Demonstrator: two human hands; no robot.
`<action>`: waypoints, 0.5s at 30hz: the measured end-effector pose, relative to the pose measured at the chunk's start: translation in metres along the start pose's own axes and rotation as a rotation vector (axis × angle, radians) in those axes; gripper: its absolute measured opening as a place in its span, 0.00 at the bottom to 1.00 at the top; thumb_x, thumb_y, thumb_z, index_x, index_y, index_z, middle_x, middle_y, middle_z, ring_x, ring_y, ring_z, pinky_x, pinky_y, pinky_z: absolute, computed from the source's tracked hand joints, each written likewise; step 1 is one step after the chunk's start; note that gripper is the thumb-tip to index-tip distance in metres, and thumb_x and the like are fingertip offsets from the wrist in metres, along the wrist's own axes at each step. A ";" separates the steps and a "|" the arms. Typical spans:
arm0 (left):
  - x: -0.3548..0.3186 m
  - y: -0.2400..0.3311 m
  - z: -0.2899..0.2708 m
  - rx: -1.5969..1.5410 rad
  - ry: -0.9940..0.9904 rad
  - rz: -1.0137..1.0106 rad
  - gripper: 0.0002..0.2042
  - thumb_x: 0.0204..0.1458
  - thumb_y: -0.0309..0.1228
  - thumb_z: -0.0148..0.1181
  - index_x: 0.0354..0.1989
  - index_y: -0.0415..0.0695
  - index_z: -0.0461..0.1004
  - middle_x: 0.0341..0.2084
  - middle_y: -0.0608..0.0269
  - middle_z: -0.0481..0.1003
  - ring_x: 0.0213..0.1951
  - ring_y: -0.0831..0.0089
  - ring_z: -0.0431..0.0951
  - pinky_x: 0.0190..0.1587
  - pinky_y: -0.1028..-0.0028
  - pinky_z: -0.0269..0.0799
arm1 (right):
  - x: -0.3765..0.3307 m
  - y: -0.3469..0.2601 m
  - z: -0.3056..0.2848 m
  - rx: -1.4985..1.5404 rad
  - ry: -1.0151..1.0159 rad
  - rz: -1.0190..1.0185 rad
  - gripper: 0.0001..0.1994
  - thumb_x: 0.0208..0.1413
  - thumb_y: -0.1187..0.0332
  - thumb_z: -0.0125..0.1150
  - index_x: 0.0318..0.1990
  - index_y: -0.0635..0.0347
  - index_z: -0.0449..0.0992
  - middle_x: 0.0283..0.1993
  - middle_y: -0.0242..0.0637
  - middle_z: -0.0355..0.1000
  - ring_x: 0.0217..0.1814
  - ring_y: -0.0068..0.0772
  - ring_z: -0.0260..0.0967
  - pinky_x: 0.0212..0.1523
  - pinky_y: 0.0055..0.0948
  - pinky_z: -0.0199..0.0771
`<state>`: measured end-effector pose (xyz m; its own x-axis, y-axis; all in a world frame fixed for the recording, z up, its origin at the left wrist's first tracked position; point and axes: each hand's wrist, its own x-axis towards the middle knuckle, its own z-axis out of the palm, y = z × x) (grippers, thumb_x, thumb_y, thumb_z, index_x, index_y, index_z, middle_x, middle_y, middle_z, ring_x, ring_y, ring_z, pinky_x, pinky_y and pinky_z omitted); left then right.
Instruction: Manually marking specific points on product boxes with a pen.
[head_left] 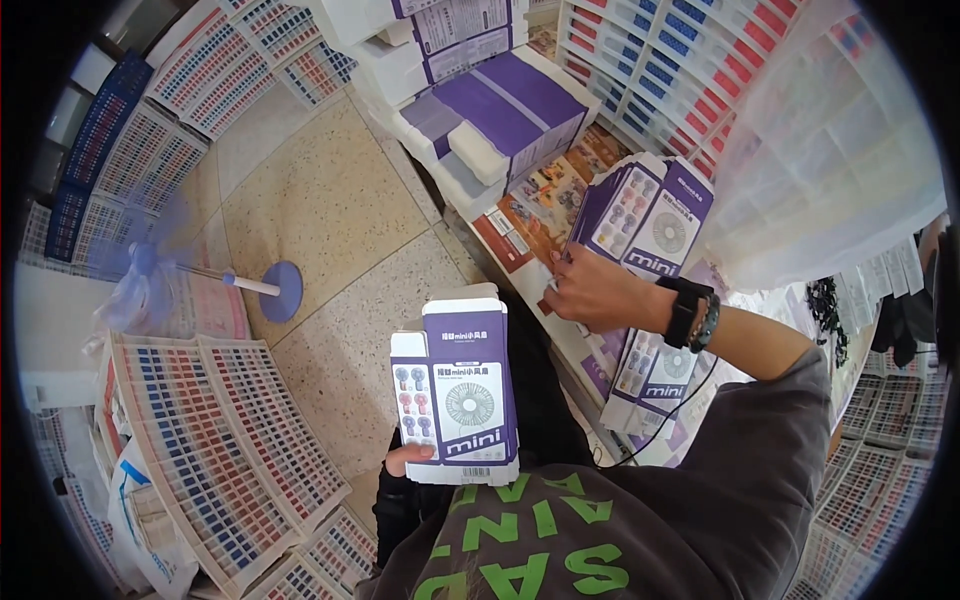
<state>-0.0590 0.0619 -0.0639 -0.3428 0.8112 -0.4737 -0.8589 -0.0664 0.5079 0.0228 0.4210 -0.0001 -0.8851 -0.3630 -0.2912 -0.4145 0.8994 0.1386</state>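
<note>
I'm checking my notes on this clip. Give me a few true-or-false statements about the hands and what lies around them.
1. The left hand holds a stack of flat purple-and-white cartons. True.
2. The right hand rests on the floor. False: it reaches to the fanned cartons on the table.
3. The right wrist bears a black watch. True.
4. A blue fan lies on the floor. True.
5. The sleeves are red. False: they are grey.

Flat purple-and-white fan carton (462, 395) upright in left hand (408, 458), fanned stack of cartons (645, 215) under right hand (600, 295)
</note>
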 end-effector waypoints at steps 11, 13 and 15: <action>0.060 0.004 0.029 0.041 -0.160 -0.125 0.44 0.40 0.22 0.58 0.70 0.42 0.45 0.62 0.47 0.61 0.62 0.54 0.64 0.62 0.58 0.63 | -0.085 -0.062 0.018 -0.116 -0.066 0.075 0.08 0.44 0.65 0.60 0.26 0.59 0.77 0.23 0.30 0.71 0.40 0.34 0.70 0.38 0.29 0.64; 0.077 0.000 0.047 0.092 -0.160 -0.089 0.38 0.42 0.24 0.57 0.66 0.38 0.52 0.57 0.47 0.66 0.56 0.55 0.70 0.59 0.61 0.66 | -0.100 -0.071 0.022 -0.135 -0.078 0.087 0.07 0.44 0.64 0.60 0.25 0.58 0.77 0.23 0.30 0.71 0.38 0.35 0.71 0.39 0.29 0.64; 0.096 -0.011 0.059 0.140 -0.162 -0.051 0.33 0.44 0.26 0.56 0.62 0.34 0.59 0.53 0.46 0.71 0.51 0.56 0.75 0.55 0.63 0.70 | -0.114 -0.077 0.024 -0.158 -0.110 0.127 0.09 0.45 0.64 0.59 0.28 0.61 0.78 0.28 0.34 0.74 0.41 0.37 0.71 0.40 0.30 0.65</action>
<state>-0.0602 0.1751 -0.0721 -0.2249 0.8947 -0.3858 -0.8083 0.0497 0.5867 0.1607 0.3985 0.0000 -0.9074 -0.2130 -0.3623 -0.3372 0.8835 0.3251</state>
